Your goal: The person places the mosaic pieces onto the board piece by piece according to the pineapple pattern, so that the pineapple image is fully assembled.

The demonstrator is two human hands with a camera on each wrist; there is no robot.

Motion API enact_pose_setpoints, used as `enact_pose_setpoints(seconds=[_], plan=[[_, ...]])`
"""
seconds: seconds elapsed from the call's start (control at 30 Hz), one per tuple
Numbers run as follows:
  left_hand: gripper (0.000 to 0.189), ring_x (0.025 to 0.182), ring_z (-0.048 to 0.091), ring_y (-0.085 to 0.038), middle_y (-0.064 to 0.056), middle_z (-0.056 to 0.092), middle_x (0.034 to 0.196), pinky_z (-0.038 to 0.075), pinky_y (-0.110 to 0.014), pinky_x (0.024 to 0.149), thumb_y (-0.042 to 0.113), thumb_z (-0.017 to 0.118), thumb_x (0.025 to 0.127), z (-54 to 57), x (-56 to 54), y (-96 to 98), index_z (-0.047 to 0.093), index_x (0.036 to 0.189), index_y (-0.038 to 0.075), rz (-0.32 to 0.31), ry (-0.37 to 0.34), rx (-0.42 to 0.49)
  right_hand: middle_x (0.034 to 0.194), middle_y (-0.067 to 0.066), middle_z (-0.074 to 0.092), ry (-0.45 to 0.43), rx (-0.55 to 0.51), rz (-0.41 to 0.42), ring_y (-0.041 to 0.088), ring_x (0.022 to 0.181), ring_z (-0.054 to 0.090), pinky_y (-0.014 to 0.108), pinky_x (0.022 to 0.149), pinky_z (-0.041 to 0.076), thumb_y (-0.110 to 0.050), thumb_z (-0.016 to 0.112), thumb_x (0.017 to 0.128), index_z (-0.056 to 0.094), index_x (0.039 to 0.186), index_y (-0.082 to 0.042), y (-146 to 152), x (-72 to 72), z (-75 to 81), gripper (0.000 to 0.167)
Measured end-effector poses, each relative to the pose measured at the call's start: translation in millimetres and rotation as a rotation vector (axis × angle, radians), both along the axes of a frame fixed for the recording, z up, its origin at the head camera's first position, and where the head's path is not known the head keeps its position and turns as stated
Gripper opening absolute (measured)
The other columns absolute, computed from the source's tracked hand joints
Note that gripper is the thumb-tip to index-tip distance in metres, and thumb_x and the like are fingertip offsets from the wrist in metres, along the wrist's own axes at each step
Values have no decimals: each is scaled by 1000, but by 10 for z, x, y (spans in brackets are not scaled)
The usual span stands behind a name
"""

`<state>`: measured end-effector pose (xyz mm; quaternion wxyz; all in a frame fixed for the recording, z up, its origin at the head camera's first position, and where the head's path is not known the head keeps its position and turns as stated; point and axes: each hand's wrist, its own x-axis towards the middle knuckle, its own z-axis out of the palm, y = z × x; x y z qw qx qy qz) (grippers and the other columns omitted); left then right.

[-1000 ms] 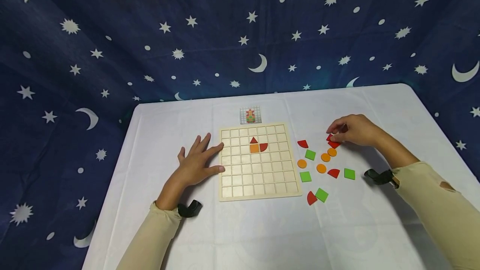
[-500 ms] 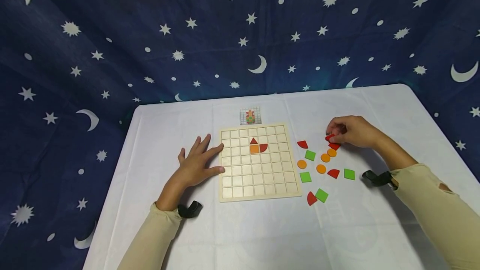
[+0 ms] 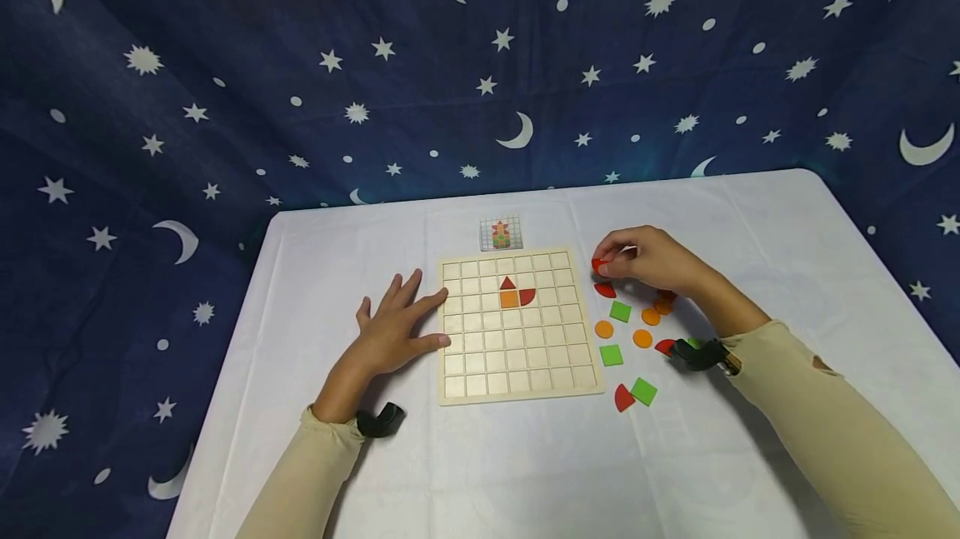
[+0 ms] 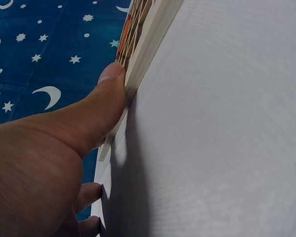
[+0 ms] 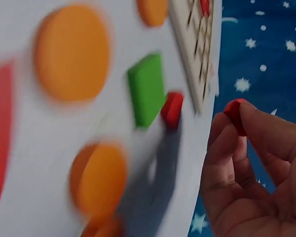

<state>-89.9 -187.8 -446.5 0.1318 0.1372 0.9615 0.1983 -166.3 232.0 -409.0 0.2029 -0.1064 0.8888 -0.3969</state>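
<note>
My right hand pinches a small red piece between thumb and fingertips, above the table to the right of the wooden grid board. Fingers hide part of the piece, so its exact shape cannot be told; the right wrist view shows it as a red block. On the board sit a red triangle, an orange square and a red quarter circle. With fingers spread, my left hand touches the board's left edge; its thumb rests on the rim in the left wrist view.
Right of the board lie several loose pieces: green squares, orange circles and red quarter circles. A small pattern card lies behind the board. A starry blue cloth hangs behind the white table.
My right hand has lifted the red piece from the far right pieces and carried it left towards the board. The left hand stays in place at the board's edge.
</note>
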Motion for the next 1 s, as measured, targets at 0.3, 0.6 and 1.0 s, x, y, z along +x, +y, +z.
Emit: enact_pose_setpoints(seconds=[0.3,0.6,1.0], plan=[[78,159,4,-42,-12,13,173,2,-81,111,57,74,87,3,5,-7,45,155,33,1,4,5,112,6,72,-91,-82,24,24,79,56,27,63,45,-22,78,92,80,109,-18,-526,-43,-22,18],[77,159,5,-42,-12,14,172,3,-82,111,58,74,87,3,4,3,46,154,33,0,14,8,94,4,74,-80,-92,53,23,93,62,34,81,50,-17,78,90,79,103,-16,-1012,-28,-57,13],[77,159,5,-42,-11,14,173,3,-82,111,59,73,87,5,-7,4,46,154,34,1,12,-1,82,-3,76,43,-44,55,17,81,65,32,72,50,-21,86,82,83,86,-20,-1456,14,-140,5]])
